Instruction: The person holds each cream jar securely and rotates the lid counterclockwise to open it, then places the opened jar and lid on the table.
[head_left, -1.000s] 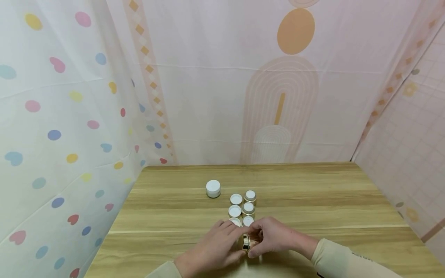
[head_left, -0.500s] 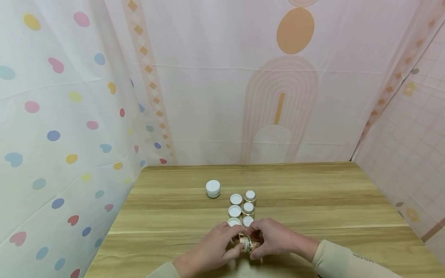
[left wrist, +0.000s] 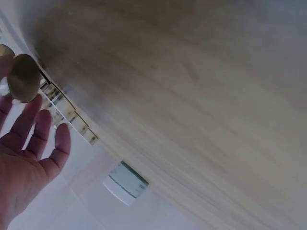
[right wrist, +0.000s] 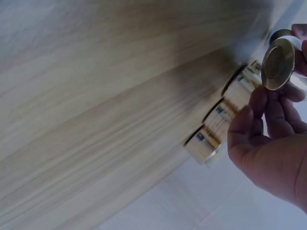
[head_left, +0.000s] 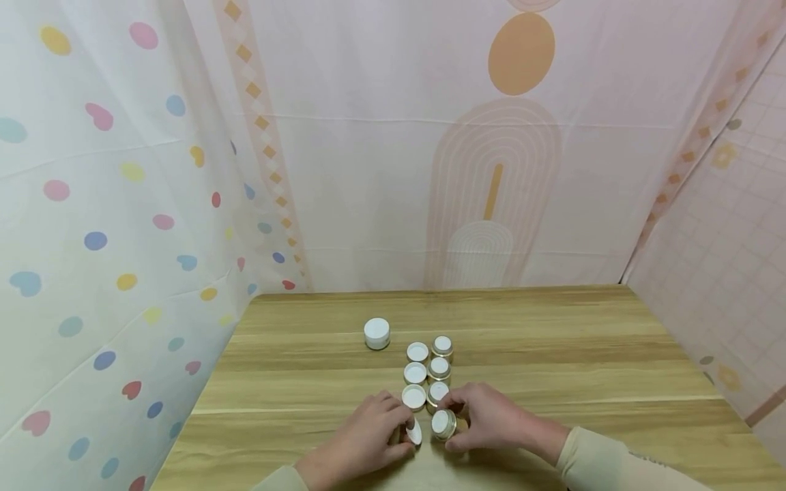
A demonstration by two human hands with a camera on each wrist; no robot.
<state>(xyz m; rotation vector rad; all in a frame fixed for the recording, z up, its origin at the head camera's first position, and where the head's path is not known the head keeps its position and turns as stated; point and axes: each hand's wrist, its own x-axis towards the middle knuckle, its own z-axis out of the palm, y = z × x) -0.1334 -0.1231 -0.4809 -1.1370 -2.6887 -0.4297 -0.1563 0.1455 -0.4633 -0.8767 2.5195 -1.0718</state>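
My left hand (head_left: pixel 371 431) pinches a gold lid (left wrist: pixel 24 78), tilted so its white inside (head_left: pixel 415 432) faces right in the head view. A short gap away, my right hand (head_left: pixel 488 419) grips a small gold jar (head_left: pixel 443 424), tipped to the left with its white inner top showing. The right wrist view shows that jar's round gold base (right wrist: pixel 278 65) between fingers and thumb. Just beyond the hands stand several gold jars (head_left: pixel 439 369) in a column, white tops up. Left of them lies a matching column of upturned lids (head_left: pixel 415 373), white insides up.
A larger white-lidded jar (head_left: pixel 377 333) stands farther back, left of the columns. The wooden table (head_left: pixel 552 341) ends at a patterned curtain (head_left: pixel 356 204) behind, with more curtain (head_left: pixel 123 204) along the left side.
The gold lid has come off the jar. My left hand has drawn left with the lid, while my right hand keeps the jar and its white top has come into view.
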